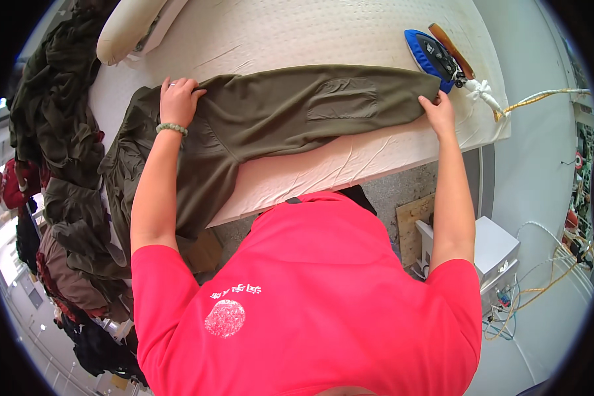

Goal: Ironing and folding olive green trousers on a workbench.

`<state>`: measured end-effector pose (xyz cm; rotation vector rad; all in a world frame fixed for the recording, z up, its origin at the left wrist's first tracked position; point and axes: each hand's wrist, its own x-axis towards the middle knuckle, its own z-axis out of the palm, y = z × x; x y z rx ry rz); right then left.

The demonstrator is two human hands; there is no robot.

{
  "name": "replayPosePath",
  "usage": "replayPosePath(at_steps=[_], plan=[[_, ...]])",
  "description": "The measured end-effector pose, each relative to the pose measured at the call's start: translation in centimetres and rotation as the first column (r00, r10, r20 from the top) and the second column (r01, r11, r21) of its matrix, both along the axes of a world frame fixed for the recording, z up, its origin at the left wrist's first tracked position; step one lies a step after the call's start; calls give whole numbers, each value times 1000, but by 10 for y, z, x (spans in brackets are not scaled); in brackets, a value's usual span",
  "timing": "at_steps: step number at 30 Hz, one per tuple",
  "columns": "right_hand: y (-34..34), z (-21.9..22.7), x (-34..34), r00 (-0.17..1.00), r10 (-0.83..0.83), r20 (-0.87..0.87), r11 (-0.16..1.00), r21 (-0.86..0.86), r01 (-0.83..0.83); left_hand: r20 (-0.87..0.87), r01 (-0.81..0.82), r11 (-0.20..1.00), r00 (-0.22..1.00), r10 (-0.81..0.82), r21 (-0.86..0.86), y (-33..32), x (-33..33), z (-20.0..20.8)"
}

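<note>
An olive-green fleece jacket [270, 109] lies across the padded ironing table [350, 162], one sleeve stretched out to the right. A rectangular patch pocket [343, 99] of smoother cloth shows on that sleeve. My left hand [178, 102], with a beaded bracelet at its wrist, grips the jacket's cloth near the shoulder, fingers bent over the upper edge. At the sleeve's far right end, my right hand [440, 113] pinches the cuff between thumb and fingers. Just beyond that hand rests an iron [435, 56] with a blue-edged sole and a brown handle.
A cream padded pressing arm [129, 30] stands at the back left. Dark green garments [63, 99] are heaped along the left side. A white-wrapped hose [485, 96] runs right from the iron. A white box [495, 244] with cables stands low at the right.
</note>
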<state>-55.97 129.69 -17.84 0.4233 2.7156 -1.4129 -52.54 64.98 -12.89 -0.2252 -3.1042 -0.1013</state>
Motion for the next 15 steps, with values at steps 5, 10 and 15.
replayPosePath(at_steps=[5, 10, 15], plan=[[-23, 35, -12, 992, 67, 108, 998, 0, -67, -211, -52, 924, 967, 141, 379, -11, 34, 28], [-52, 52, -16, 992, 88, -89, 979, -174, -102, -326, -166, 900, 893, 311, 402, -35, 69, 69], [-76, 103, -9, 988, 150, -43, 755, -640, -143, -405, -279, 865, 795, 452, 417, -67, 87, 116]])
